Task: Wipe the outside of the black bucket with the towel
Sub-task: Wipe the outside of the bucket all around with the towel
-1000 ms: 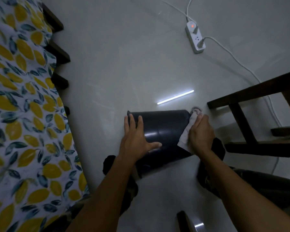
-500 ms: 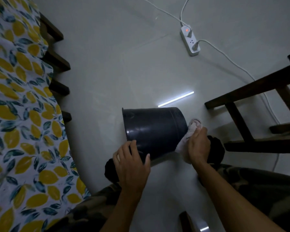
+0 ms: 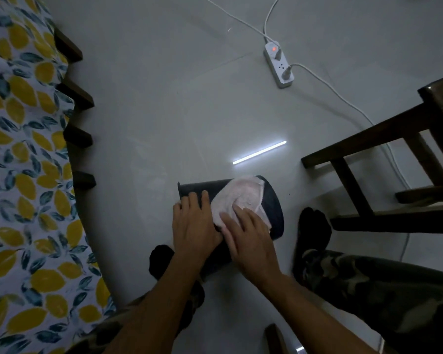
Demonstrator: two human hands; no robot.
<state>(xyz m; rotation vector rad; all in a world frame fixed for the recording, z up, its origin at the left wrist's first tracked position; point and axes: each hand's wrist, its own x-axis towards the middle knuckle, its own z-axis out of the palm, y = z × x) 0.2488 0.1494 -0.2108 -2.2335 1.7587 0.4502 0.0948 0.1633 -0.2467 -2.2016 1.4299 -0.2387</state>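
Observation:
The black bucket (image 3: 275, 208) lies on its side on the pale floor between my feet, its rim pointing left. A white towel (image 3: 239, 198) is spread over the upper side of the bucket. My right hand (image 3: 248, 238) presses flat on the near end of the towel, fingers stretched over it. My left hand (image 3: 193, 226) rests on the bucket's wall close to the rim, holding it steady. Both hands hide much of the bucket's near side.
A bed with a lemon-print sheet (image 3: 23, 175) fills the left. A dark wooden chair (image 3: 384, 159) stands at the right. A white power strip (image 3: 279, 65) with cables lies on the floor beyond. My dark-socked feet (image 3: 313, 226) flank the bucket.
My right hand has carried the towel from the bucket's base end up onto its upper side and spread it out. My left hand went from the lower wall back onto the rim end.

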